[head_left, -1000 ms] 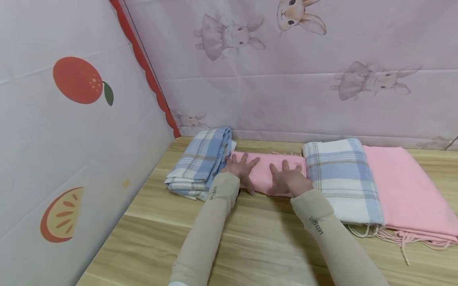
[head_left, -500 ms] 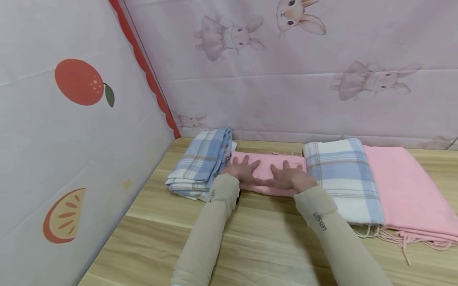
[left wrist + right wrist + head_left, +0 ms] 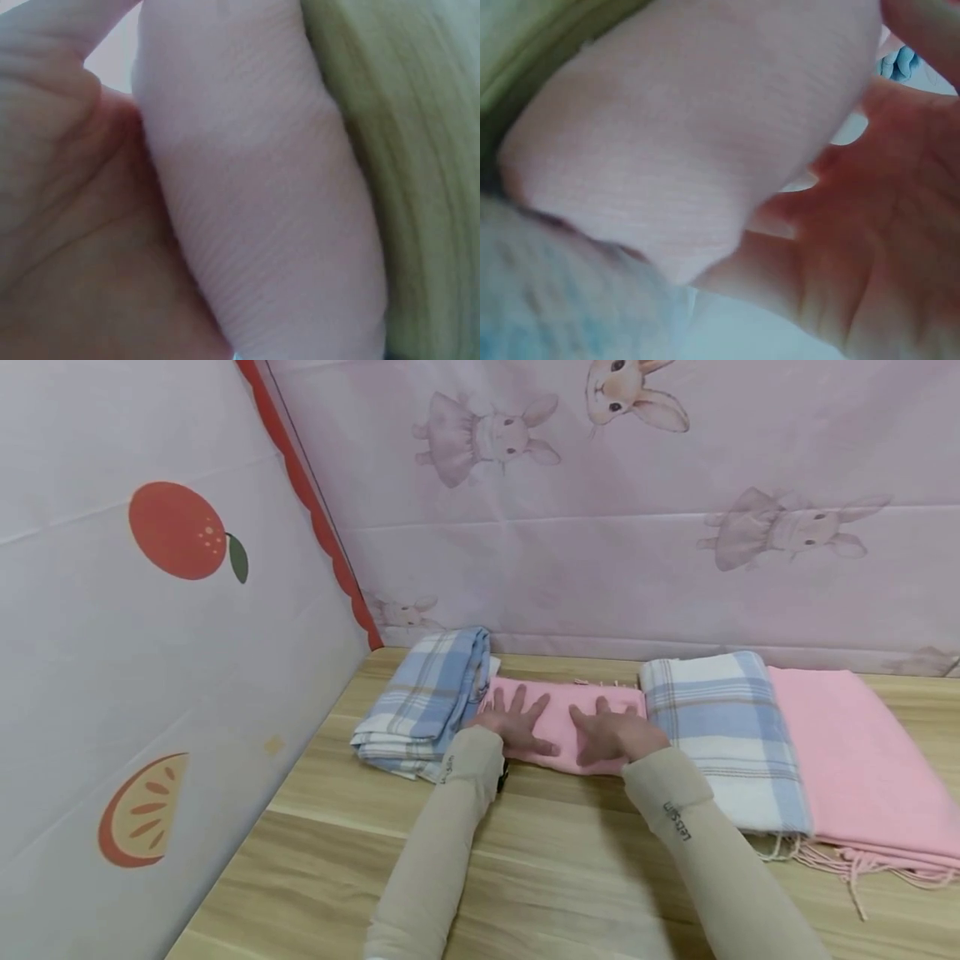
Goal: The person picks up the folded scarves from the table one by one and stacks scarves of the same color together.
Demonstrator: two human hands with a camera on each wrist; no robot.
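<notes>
A pink folded scarf (image 3: pixel 562 718) with a short fringe at its back edge lies on the wooden table between two plaid pieces. My left hand (image 3: pixel 517 727) rests on its left part with the fingers spread. On the right part my right hand (image 3: pixel 611 731) lies with straight fingers and the thumb apart. Both wrist views show the scarf's thick rounded fold (image 3: pixel 262 180) close up, next to the palm. In the right wrist view a pale blue plaid cloth (image 3: pixel 555 292) borders the scarf.
To the left sits a folded blue-and-white plaid scarf (image 3: pixel 420 693). At the right a second plaid scarf (image 3: pixel 720 735) lies flat beside a larger pink scarf (image 3: pixel 862 760), with fringes toward the front. Printed cloth walls (image 3: pixel 600 568) stand behind and to the left of the table (image 3: pixel 540 860).
My hands came together at the thumbs half a second ago and are now apart again on the pink scarf. The scarves have hardly moved.
</notes>
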